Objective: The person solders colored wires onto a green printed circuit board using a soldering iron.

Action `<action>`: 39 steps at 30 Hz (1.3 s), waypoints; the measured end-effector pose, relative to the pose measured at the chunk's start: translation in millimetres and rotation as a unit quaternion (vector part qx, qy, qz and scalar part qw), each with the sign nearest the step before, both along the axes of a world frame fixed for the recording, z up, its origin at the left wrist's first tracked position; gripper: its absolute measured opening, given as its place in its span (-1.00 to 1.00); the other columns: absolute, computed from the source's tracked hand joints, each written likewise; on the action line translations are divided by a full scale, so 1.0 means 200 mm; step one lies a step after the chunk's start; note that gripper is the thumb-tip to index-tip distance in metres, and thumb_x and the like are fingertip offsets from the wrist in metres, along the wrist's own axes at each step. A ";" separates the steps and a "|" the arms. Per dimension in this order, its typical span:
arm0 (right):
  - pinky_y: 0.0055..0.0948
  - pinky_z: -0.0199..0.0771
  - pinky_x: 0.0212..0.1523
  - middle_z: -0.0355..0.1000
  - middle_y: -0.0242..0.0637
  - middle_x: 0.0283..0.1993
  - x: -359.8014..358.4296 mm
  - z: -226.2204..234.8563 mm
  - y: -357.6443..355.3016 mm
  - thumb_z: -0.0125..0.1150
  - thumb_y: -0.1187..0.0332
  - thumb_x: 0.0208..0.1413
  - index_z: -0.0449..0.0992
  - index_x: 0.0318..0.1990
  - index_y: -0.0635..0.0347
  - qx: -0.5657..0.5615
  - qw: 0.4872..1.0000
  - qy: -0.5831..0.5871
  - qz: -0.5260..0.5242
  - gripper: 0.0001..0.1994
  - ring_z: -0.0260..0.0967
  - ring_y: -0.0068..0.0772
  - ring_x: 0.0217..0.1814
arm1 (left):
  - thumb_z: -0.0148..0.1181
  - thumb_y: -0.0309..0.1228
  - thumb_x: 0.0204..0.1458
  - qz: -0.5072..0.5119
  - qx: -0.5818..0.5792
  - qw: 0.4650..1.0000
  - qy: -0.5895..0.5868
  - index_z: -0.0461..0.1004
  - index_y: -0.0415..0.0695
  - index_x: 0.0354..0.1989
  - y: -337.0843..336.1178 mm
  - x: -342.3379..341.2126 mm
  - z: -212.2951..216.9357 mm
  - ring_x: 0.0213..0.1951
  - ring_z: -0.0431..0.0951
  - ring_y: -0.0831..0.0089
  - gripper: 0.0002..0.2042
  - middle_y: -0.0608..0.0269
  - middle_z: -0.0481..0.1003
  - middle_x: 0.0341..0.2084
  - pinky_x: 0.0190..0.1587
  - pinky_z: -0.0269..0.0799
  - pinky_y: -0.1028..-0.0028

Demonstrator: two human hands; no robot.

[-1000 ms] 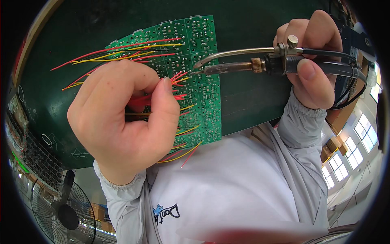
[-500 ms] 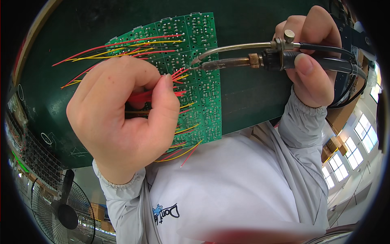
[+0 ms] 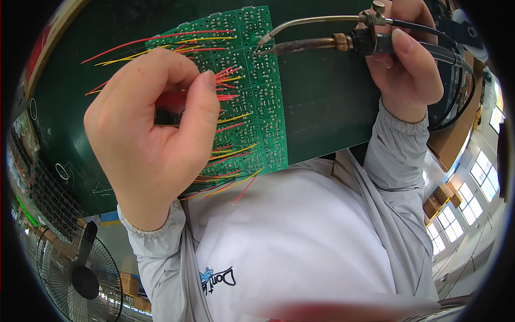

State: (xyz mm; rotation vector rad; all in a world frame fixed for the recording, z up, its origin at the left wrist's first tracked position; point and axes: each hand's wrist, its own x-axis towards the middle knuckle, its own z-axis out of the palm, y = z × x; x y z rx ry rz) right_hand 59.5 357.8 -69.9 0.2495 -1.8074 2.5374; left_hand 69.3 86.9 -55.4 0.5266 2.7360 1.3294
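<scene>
A panel of green circuit boards [image 3: 273, 115] lies on the dark green work surface, with red, yellow and black wires running off to its left. Pinched between thumb and forefinger, a bundle of red wires [image 3: 227, 73] sits in my left hand [image 3: 155, 129], its tips pointing right over the boards. My right hand [image 3: 410, 64] grips a soldering iron [image 3: 370, 42] with a curved metal solder feed tube [image 3: 316, 19] clamped on top. The iron's tip is over the upper part of the panel, apart from the wire ends. My left palm hides part of the bundle.
Dark green work surface [image 3: 327, 115] extends either side of the panel. Cables from the iron lead to dark equipment [image 3: 456, 32] at the right. A black fan [image 3: 80, 279] stands lower left, beside a wire mesh [image 3: 51, 188]. Cardboard boxes [image 3: 442, 198] are beyond the right sleeve.
The soldering iron has moved up and away from the wire tips. My left hand, with the wires, has shifted slightly left and up. The boards appear higher in view.
</scene>
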 end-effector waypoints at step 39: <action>-0.58 -0.03 -0.67 0.16 -0.38 -0.64 -0.10 -0.27 -0.09 0.31 0.44 -0.08 0.16 -0.43 0.07 -0.541 0.792 0.191 0.207 -0.68 -0.01 -0.59 -0.67 | 0.32 -0.61 -0.01 -0.029 0.009 0.998 0.055 0.49 -0.27 -0.45 0.03 0.00 -0.06 -0.53 0.40 0.56 -0.90 0.30 0.44 -0.57 -0.47 0.30 0.56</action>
